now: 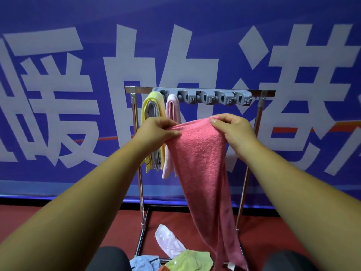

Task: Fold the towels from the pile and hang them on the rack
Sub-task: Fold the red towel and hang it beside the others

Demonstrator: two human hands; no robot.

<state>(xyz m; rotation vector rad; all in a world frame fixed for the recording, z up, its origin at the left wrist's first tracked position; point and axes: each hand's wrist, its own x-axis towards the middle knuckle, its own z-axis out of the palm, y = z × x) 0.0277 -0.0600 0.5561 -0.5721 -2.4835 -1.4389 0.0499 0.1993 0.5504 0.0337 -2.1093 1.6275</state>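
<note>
Head view: both hands pinch a nubby pink towel (199, 153).

A big blue banner (58, 14) fills the whole back of the view, printed with very large pale grey-white characters (52, 94) that run from edge to edge. Thin orange-red stripes (293, 130) cross the banner at mid height, and its lower edge ends in a bright blue strip (39, 196) just above the ground. Below lies a dull red floor (58, 218), smooth and evenly lit, with soft light and no hard shadows.
</note>
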